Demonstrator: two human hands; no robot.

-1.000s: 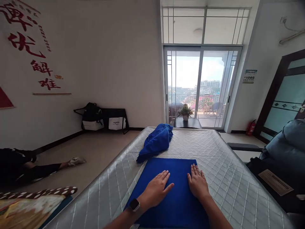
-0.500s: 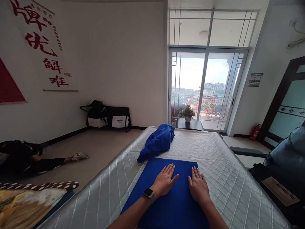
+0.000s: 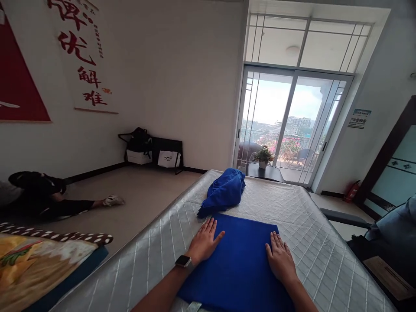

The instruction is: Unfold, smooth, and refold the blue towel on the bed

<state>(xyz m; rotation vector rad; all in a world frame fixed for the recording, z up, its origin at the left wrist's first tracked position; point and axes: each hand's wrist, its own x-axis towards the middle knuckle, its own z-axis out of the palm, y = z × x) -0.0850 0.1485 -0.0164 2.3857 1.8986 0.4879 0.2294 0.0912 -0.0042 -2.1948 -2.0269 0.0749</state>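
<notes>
Two hands [image 3: 203, 243] [image 3: 281, 259] — on flat blue cloth [image 3: 242, 264].

Folded blue cloth [image 3: 242, 262]: near edge cut off at bottom of frame, patches hidden under left hand [image 3: 203, 242] and right hand [image 3: 281, 260]. White tag [image 3: 194, 307], bottom centre: print illegible. Red banner [image 3: 19, 73], upper left, and person [image 3: 35, 190], below it: cropped by left edge. Scroll [image 3: 88, 76]: top cut off. Wall sign [image 3: 359, 118], right: small print unreadable.
</notes>
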